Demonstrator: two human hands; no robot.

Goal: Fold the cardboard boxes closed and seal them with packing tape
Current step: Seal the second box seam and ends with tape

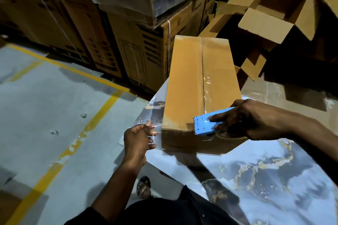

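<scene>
Taping the near end of the closed box (201, 86), tape stretched out between both hands.

Head view: the right hand (252, 120) has its grip wrapped round the blue tape dispenser (204, 124) at the box's near edge, while the left hand (137, 140) pinches the clear tape (153, 131) beside the corner. Next, I reckon: press it down and cut. The box sits on a marbled bench (274, 179); stacked cartons (128, 51) and an open box (281, 5) stand behind, and the grey floor (45, 106) carries yellow lines.

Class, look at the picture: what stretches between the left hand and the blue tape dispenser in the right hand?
In the head view, clear packing tape runs from the left hand across the box's near edge to the blue dispenser.
</scene>
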